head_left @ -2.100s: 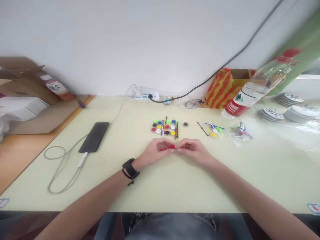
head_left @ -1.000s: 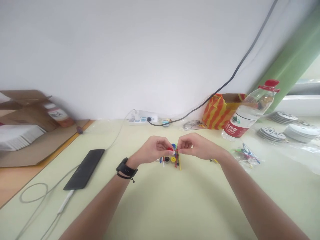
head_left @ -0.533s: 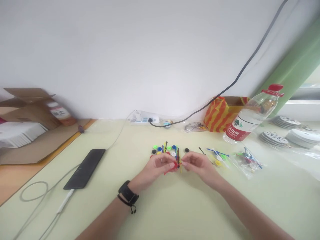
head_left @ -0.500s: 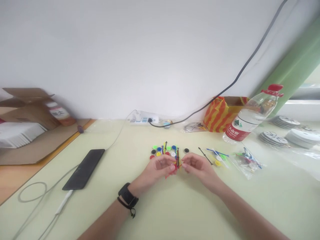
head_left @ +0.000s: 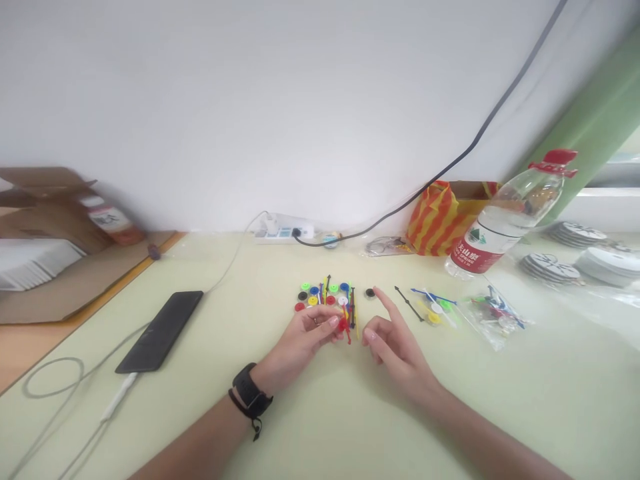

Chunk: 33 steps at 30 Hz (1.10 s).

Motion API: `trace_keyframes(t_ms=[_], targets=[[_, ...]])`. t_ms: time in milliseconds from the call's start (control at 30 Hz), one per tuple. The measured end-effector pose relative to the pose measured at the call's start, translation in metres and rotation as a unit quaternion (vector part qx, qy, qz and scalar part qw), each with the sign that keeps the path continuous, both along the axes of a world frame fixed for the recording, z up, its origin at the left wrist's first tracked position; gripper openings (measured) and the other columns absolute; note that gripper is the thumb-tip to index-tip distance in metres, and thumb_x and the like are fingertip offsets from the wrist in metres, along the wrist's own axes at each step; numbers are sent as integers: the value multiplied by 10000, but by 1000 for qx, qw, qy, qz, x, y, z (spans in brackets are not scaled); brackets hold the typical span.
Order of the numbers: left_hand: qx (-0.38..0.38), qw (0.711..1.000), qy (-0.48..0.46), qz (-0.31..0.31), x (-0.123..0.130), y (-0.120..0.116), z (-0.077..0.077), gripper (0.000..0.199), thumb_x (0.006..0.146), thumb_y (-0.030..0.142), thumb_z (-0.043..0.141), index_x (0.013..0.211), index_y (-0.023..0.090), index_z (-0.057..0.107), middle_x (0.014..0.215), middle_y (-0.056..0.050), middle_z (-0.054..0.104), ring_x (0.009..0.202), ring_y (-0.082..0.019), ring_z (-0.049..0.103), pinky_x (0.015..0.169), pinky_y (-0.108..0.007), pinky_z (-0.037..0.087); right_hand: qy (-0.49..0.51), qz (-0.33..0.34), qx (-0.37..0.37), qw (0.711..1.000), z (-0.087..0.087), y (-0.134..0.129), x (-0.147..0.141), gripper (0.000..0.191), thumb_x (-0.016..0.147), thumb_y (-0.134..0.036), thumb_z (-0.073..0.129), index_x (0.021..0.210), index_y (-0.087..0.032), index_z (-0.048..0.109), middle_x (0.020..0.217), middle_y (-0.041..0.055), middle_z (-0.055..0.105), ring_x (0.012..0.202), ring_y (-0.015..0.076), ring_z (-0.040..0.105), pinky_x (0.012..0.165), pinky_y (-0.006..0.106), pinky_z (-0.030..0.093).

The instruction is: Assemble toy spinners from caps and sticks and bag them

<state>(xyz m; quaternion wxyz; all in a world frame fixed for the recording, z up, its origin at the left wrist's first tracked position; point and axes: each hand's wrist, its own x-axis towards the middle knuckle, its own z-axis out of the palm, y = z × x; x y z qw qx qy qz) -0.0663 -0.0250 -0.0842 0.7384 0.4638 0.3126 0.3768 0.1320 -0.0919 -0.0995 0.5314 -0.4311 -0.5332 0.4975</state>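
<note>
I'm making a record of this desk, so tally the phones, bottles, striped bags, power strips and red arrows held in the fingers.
Phones: 1, the black phone
Bottles: 2, the red-capped bottle and the left bottle
Striped bags: 1, the striped bag
Power strips: 1, the power strip
Held red arrows: 1, the red arrow
Total: 6

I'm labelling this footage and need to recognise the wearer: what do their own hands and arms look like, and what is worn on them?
The left hand has a thin ring; its wrist wears a black watch and a dark cord bracelet. The right hand and forearm look unadorned. No sleeves show.
</note>
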Motion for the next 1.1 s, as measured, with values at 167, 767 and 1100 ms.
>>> trace_keyframes(t_ms=[167,767,1100], targets=[[16,1000,7,1,1,-1,-3,256,776,262,871,970,167,733,1032,-61,730,932,-167,682,910,-311,511,29,-1,-30,999,2,-2,-3,366,975,-483,593,1282,-283,604,808,-14,557,585,114,421,560,273,394],[64,994,39,-78,2,-4,-3,248,827,276,821,1037,164,751,952,-65,726,893,-176,676,855,-321,535,-222,10,68,973,0,-1,2,296,983,-461,550,850,-206,621,701,13,589,597,140,459,543,268,360],[58,988,90,-109,4,-4,-3,343,833,373,810,1098,172,725,1017,-94,738,852,-167,684,804,-298,528,-346,-50,110,931,8,14,32,264,939,-336,530,708,-212,511,616,-14,532,548,128,443,545,269,329]])
